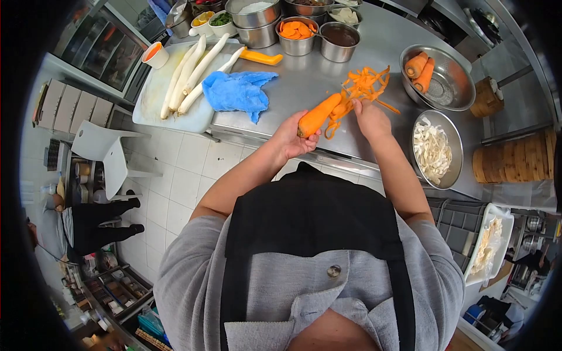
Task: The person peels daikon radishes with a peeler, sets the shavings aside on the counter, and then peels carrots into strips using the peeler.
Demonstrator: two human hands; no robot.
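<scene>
Left hand [291, 138] grips carrot [318, 114] over counter edge [328, 157]; right hand [370, 119] at peelings [364, 86]

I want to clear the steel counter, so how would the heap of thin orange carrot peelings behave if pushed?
The heap of thin orange carrot peelings looks curled and ribbon-like, so probably floppy and very light. The loose strands would likely scatter or drag apart on the smooth steel counter rather than slide together.

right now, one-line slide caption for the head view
Left hand holds a carrot while right hand peels it over a steel counter.
</scene>
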